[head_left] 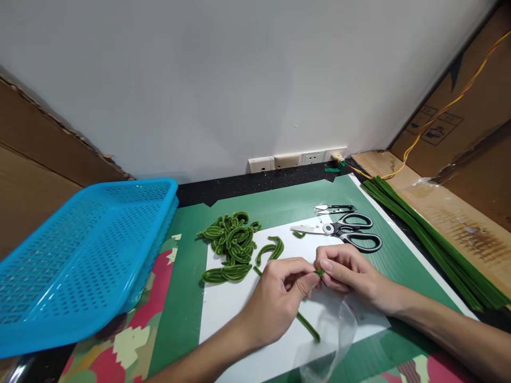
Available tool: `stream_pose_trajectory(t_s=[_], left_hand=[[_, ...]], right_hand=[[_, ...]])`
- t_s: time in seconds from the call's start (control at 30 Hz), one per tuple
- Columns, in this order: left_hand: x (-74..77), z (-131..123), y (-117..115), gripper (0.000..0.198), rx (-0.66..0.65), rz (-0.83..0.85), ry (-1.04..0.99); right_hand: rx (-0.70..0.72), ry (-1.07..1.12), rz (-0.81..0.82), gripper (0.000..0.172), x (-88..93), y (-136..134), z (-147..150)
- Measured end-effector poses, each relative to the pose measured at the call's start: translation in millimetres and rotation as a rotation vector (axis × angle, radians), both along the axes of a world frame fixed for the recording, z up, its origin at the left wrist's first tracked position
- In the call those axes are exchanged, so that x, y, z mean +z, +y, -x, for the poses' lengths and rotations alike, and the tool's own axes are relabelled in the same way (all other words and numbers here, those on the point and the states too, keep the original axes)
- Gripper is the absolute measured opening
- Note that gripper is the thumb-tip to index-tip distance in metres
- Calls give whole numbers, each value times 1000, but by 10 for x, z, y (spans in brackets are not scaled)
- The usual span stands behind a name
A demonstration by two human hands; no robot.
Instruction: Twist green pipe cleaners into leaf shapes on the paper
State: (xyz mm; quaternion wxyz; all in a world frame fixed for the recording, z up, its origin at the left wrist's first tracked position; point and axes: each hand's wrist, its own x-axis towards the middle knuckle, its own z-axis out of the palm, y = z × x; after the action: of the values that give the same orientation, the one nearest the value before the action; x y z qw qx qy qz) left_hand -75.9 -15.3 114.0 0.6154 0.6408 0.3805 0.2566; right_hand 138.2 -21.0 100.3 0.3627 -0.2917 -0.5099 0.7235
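I watched both hands meet over the right part of the white sheet (227, 314), low in my view. The left grip (284, 295) was pinched, thumb and forefinger closed on a small green piece (320, 272); the right grip (349, 270) had its own thumb and fingers shut on the same piece, so it sat between the fingertips, mostly hidden. A green strip (308, 327) ran beneath the left grip, its two ends showing on either side; I couldn't tell whether the hand touched it. Clear film (341, 332) lay below the two hands. Beyond the left grip I saw a curled piece (275, 249), and left of that the pile (235, 244) of looped green pieces, partly on the sheet and partly on the green mat (184, 255). The scissors (347, 232) lay just past the right grip, blades over the sheet and handles on the mat, with the snips (335, 209) behind them and a small curl (298, 234) beside the blades. A bundle (423, 242) of long green stems slanted along the right side of the worktop (223, 187). The blue basket (157, 186) stood at far left, and a plug (337, 157) sat in the row of sockets (295, 160) on the wall (223, 80).
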Motion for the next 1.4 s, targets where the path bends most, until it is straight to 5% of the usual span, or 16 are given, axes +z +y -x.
stream_pose_trajectory(t_s=[0.2, 0.5, 0.63, 0.77, 0.9, 1.17, 1.4], left_hand=[[-8, -2, 10, 41, 10, 162, -77], [0, 2, -24, 42, 14, 162, -61], [-14, -2, -22, 41, 37, 183, -87], [-6, 1, -24, 37, 28, 196, -102], [29, 1, -24, 39, 4, 167, -62], [-3, 9, -69, 39, -26, 21, -13], [-9, -42, -78, 32, 19, 111, -117]], right_hand=[[-106, -88, -76, 41, -52, 58, -2], [-152, -171, -157, 31, -50, 69, -54], [-227, -442, -535, 14, -65, 27, -136], [-372, -664, -1056, 20, -91, 16, -164], [-455, -691, -1258, 21, -100, 17, -123], [-458, -516, -1068, 23, -132, -86, -62], [-459, -547, -958, 27, -161, -110, -98]])
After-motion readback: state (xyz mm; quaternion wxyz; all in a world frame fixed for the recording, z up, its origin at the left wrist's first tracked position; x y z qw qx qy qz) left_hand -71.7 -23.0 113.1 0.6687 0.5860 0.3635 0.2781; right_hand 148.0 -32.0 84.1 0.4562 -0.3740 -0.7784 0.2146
